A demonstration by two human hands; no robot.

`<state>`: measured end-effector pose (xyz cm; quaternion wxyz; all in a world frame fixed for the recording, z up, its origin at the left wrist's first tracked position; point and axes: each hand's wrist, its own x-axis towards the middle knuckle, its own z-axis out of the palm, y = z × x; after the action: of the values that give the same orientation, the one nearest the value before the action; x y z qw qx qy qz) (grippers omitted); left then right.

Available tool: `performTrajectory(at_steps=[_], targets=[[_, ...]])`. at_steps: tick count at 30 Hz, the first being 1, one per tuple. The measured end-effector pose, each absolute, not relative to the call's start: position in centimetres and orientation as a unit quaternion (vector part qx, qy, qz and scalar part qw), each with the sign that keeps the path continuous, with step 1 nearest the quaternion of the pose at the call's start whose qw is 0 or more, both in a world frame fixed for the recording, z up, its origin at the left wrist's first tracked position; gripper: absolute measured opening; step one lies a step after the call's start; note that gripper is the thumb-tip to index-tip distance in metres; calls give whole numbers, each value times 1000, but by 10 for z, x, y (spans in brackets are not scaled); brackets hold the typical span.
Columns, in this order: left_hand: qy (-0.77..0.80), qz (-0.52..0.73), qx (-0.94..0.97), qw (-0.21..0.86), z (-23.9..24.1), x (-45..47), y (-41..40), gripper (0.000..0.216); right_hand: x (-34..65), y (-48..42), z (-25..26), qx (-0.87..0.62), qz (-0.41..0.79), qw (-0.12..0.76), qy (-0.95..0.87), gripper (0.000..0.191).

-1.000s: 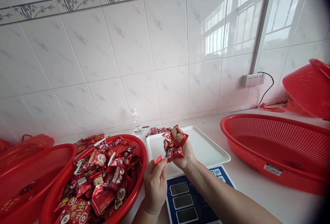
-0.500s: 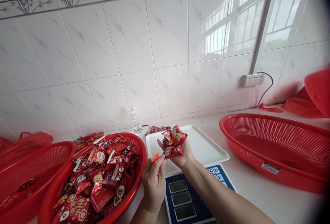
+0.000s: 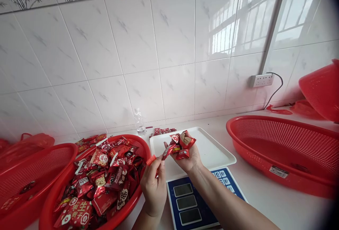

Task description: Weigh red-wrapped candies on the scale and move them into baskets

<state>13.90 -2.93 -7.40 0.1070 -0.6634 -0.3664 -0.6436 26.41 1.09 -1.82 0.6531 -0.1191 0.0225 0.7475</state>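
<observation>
My right hand (image 3: 192, 159) is palm up above the scale's white tray (image 3: 212, 148), cradling several red wrapped snack packets (image 3: 182, 146). Between thumb and fingers, my left hand (image 3: 154, 186) pinches the end of one dark red snack packet (image 3: 168, 150), whose far end is beside the others in the right palm. A small orange-red wrapper (image 3: 151, 159) also sticks up from the left fingers. Below the hands is the blue panel of a digital scale (image 3: 194, 200). Left of them, a red basket (image 3: 144, 145) is heaped with similar snack packets (image 3: 106, 173).
A red basket (image 3: 265, 159) stands at right, another (image 3: 16, 173) at far left. Behind the tray are a clear bottle (image 3: 139, 122) and a row of red packets (image 3: 162, 131). A socket strip (image 3: 261, 80) with a black cable is on the tiled wall.
My left hand has drawn slightly left and down, pulling one dark red packet away from the bunch in my right palm. The right hand has barely moved.
</observation>
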Motion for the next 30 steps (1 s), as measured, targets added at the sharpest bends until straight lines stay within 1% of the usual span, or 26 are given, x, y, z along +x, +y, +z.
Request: performTrajectory(at_steps=[3,6,10,16,23,30], targets=[[-348,-604,-700,152,-74,142,-29,17,254,6,-23,-105,757,645,-13,26],[-355,-557,-733,162,-72,145,-32,19,248,2,-24,-123,760,638,-34,27],[-364,-530,-748,166,-70,147,-36,20,248,-2,-20,-162,751,639,-21,26],[-368,-508,-765,148,-71,147,-37,26,250,-3,-21,-145,782,606,-20,22],[-368,-494,-775,143,-69,149,-38,26,254,4,-25,-142,799,583,-36,25],[-357,-528,-767,74,-70,150,-37,22,276,11,-26,-108,801,585,-69,23]])
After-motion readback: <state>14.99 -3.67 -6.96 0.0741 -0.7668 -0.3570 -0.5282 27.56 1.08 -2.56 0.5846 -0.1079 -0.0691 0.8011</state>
